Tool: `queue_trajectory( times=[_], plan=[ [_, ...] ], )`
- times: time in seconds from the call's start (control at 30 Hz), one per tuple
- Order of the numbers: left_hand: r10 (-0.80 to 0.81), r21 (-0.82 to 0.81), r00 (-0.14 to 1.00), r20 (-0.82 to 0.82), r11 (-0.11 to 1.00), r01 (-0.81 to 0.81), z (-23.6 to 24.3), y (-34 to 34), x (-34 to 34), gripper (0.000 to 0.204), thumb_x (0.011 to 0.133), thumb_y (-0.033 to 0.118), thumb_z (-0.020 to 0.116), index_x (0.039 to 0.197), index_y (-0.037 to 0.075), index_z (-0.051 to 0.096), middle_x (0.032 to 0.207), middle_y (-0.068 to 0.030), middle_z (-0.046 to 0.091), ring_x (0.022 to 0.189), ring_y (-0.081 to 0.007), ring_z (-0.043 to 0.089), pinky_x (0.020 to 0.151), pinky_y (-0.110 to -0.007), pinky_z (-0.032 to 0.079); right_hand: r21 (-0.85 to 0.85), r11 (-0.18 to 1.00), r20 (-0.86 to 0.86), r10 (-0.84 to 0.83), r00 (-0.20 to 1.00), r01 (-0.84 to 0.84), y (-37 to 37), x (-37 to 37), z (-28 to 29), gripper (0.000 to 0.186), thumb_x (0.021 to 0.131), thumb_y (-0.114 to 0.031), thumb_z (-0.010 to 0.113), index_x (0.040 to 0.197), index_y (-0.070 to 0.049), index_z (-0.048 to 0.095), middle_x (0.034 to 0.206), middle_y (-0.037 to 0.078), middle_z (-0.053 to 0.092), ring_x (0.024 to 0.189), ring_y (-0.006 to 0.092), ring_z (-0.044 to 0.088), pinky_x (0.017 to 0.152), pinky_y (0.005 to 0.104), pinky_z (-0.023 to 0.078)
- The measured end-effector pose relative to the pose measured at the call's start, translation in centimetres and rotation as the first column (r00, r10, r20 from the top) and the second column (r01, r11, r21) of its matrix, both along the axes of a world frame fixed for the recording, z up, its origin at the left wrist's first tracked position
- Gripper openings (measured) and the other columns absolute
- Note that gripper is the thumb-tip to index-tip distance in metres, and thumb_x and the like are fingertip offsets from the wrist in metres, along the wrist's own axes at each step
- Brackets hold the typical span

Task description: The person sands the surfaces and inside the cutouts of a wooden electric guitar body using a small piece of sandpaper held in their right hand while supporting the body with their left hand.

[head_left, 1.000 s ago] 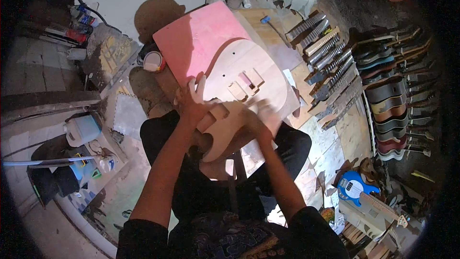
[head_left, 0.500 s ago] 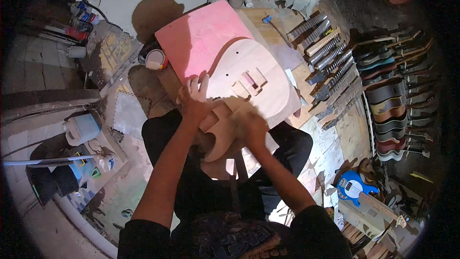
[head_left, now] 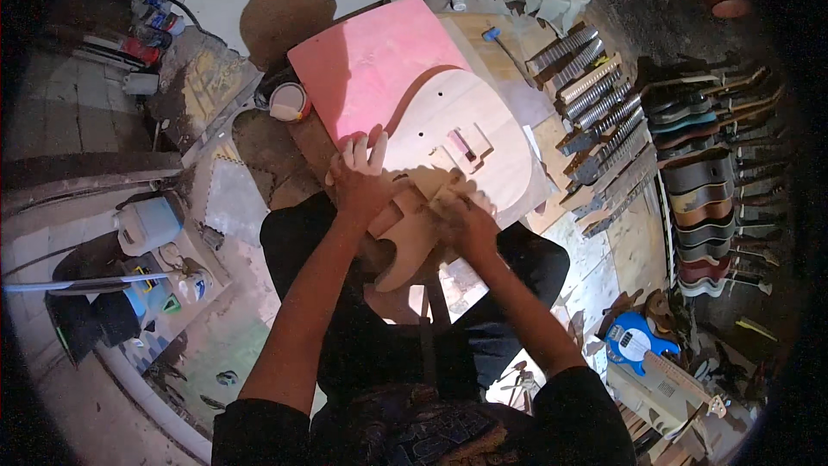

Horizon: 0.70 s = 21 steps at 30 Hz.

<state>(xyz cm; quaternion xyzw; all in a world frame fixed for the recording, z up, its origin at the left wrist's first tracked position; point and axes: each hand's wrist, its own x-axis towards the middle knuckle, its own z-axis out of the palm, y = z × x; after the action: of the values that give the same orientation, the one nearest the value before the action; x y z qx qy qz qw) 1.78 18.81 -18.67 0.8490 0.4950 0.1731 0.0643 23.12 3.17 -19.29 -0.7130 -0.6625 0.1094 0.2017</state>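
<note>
An unpainted wooden electric guitar body point(head_left: 466, 112) lies across my lap on a pink board point(head_left: 388, 52). It has cut-out cavities and small dark holes, and its horned end points toward me. My left hand point(head_left: 360, 174) lies at the body's left edge with fingers stretched out over the pink board. On the lower half of the body, my right hand point(head_left: 466, 220) presses with curled fingers. A pale tan piece shows at its fingertips, too unclear to name. Shadow falls over this part of the wood.
An open can point(head_left: 290, 103) stands left of the board. Several slotted metal and wooden pieces point(head_left: 595, 99) lie in a row at the right, beside a rack of guitar bodies point(head_left: 700, 198). A blue guitar point(head_left: 634, 341) rests at lower right, a white jug point(head_left: 148, 229) at left.
My right hand has moved slightly away from me and rightward over the guitar body, and it is less blurred. My left hand stays at the body's left edge. The whole view has shifted a little.
</note>
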Motion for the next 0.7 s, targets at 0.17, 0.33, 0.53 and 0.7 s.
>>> queue_trajectory(
  times=[0.17,0.33,0.53,0.7],
  plan=[
    [0.008,-0.091,1.0,0.023,0.996,-0.006,-0.1,-0.1,-0.1,0.101,0.066,0.069,0.078,0.147,0.016,0.052,0.142,-0.0165,0.052,0.133,-0.0377,0.046,0.104,-0.062,0.036,0.147,0.953,-0.027,-0.263,0.965,0.264,6.7,10.7,3.9,0.031,0.082,-0.022,0.077,0.099,-0.001,0.063,0.081,0.013,0.054,0.077,0.0305,0.052,0.069,0.0458,0.042],
    [-0.013,-0.127,1.0,-0.001,0.992,0.013,0.4,0.0,0.5,0.101,0.067,0.07,0.078,0.148,0.016,0.051,0.146,-0.0167,0.049,0.135,-0.0377,0.044,0.105,-0.061,0.036,0.127,0.947,-0.07,-0.288,0.955,0.295,3.2,8.3,-0.8,0.038,0.082,-0.026,0.078,0.111,-0.005,0.064,0.083,0.015,0.058,0.081,0.0344,0.054,0.072,0.0481,0.043],
    [-0.011,-0.001,1.0,0.005,1.0,0.011,0.1,-0.1,-1.0,0.098,0.069,0.067,0.078,0.146,0.013,0.052,0.136,-0.0143,0.054,0.128,-0.0367,0.047,0.105,-0.056,0.04,0.004,0.994,-0.061,-0.11,0.992,0.11,3.4,4.8,1.8,0.036,0.083,-0.026,0.075,0.11,-0.005,0.063,0.086,0.016,0.058,0.083,0.0387,0.055,0.077,0.0497,0.047],
    [-0.018,0.0,1.0,0.026,1.0,0.018,-0.6,0.0,0.3,0.095,0.07,0.069,0.075,0.144,0.013,0.055,0.136,-0.0157,0.054,0.128,-0.0377,0.048,0.103,-0.057,0.04,0.142,0.943,-0.359,-0.234,0.904,0.3,6.5,8.0,3.1,0.02,0.085,-0.018,0.072,0.093,-0.002,0.061,0.085,0.014,0.057,0.076,0.0387,0.055,0.077,0.0476,0.051]
  ],
)
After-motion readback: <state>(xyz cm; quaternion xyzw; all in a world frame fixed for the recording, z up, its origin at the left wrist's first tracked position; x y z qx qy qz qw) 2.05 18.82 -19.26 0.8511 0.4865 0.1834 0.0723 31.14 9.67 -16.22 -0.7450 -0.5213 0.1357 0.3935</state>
